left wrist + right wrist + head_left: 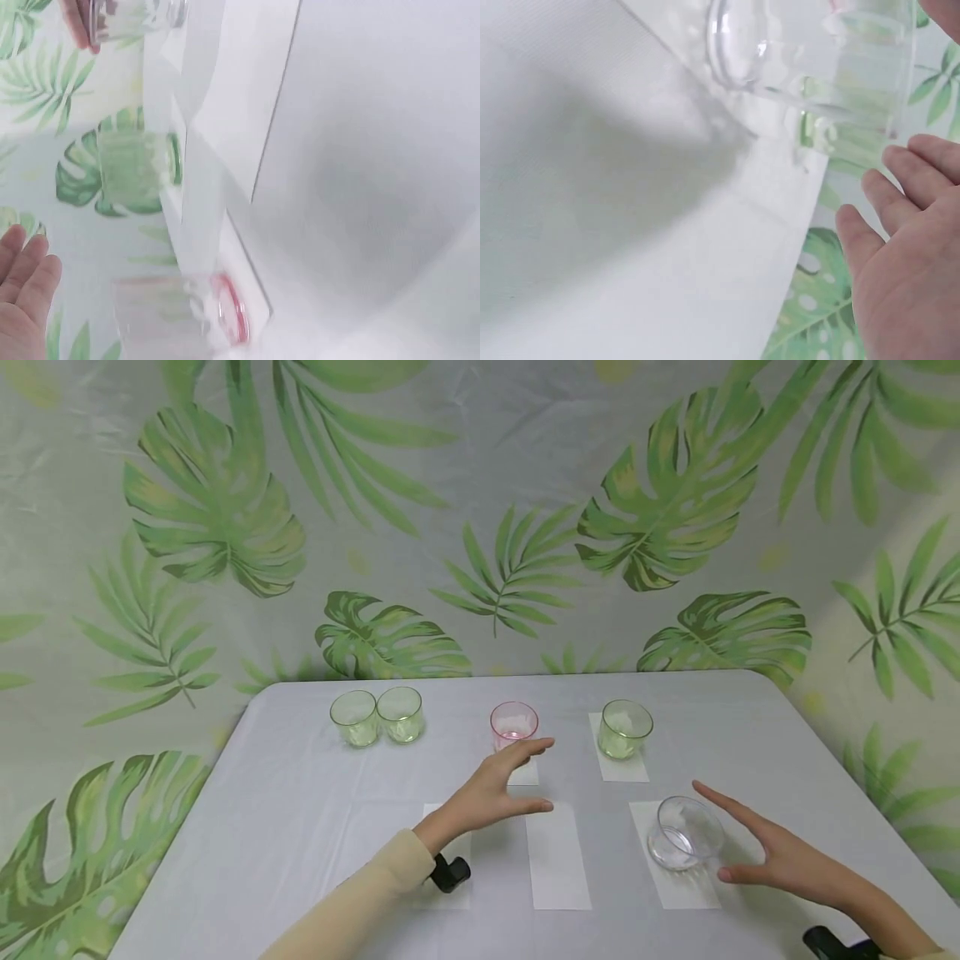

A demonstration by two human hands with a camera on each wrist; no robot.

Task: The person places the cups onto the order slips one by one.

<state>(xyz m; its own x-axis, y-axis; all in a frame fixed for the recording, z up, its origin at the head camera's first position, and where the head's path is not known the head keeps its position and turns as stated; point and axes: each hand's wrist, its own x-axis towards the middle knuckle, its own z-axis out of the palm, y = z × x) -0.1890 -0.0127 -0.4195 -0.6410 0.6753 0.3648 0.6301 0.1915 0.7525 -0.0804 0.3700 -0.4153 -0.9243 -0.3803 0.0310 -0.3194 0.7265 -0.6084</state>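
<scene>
On the right, a clear glass (677, 843) stands on a white paper strip (693, 895). My right hand (787, 860) is just right of it, thumb and fingers spread apart, with a small gap to the glass in the right wrist view. My left hand (487, 789) hovers over the middle of the table, thumb and fingers apart and nothing between them. Behind it a pink-rimmed glass (513, 718) stands at the back, partly hidden by the fingers in the head view. A green glass (624, 731) sits on a paper strip at the back right.
Two more green glasses, one left (355, 720) and one right (401, 717), stand side by side at the back left. A white paper strip (560, 860) lies front centre, another (446, 897) under the left wrist. A leaf-patterned cloth (510, 485) hangs behind the table.
</scene>
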